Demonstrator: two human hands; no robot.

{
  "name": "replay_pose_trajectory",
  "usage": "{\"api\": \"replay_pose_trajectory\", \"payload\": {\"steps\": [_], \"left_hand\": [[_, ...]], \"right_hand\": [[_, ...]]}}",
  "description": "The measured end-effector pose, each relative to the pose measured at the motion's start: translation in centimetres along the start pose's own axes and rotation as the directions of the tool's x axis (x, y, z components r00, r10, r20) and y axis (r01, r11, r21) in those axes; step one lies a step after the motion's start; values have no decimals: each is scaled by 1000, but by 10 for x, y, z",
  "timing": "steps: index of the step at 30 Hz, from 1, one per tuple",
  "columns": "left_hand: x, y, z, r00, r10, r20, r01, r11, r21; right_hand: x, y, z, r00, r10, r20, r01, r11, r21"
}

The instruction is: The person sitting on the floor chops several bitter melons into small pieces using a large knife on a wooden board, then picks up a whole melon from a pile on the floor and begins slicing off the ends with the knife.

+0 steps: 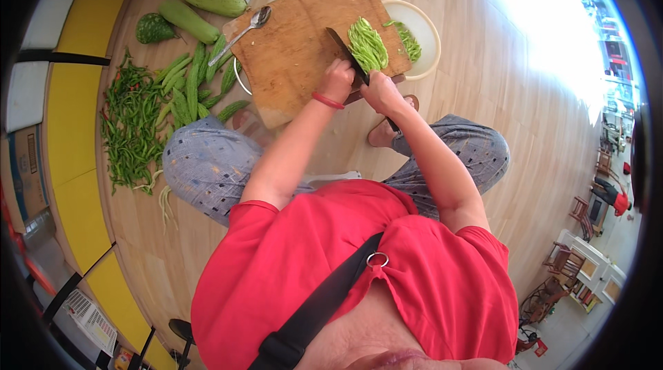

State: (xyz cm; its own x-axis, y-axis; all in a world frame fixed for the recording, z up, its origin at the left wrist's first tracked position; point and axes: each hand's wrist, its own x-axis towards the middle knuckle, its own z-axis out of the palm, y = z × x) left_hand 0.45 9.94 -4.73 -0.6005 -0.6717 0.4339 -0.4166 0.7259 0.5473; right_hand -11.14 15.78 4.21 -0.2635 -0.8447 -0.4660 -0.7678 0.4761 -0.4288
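Observation:
My right hand (pixel 382 93) is closed round the handle of a dark-bladed kitchen knife (pixel 345 49), whose blade slants up and left over a wooden cutting board (pixel 297 42). Close by the left side of the blade, my left hand (pixel 337 82) has its fingers curled in; what they hold, if anything, is hidden. A heap of light green vegetable shreds (pixel 367 45) lies on the board, just right of the blade. Beyond the board's right edge, partly under it, stands a cream bowl (pixel 432 42) with more green shreds (pixel 407 41). A metal spoon (pixel 260 18) rests at the board's left edge.
On the wooden floor at left lie a spread of green chillies (pixel 131 121), several bitter melons (pixel 195 80), pale green gourds (pixel 188 19) and a darker round gourd (pixel 153 28). Yellow cabinet fronts (pixel 72 121) line the far left. My knees (pixel 210 159) flank the board's near side.

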Motion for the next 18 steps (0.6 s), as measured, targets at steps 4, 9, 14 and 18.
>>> {"api": "replay_pose_trajectory", "payload": {"steps": [4,9,14,18], "left_hand": [[1,-8,0,999,39,-21,-39,999,-9],[-2,-7,4,997,49,-57,-50,999,-5],[-3,-3,-2,999,36,-8,-36,999,31],[-2,-4,2,989,68,-129,-71,997,-21]], "right_hand": [[-2,-6,-10,1000,19,25,-21,997,80],[-6,3,0,1000,-22,-15,23,998,61],[1,-9,-9,997,32,68,-42,987,154],[-13,-9,-13,999,13,38,-20,980,198]]}}
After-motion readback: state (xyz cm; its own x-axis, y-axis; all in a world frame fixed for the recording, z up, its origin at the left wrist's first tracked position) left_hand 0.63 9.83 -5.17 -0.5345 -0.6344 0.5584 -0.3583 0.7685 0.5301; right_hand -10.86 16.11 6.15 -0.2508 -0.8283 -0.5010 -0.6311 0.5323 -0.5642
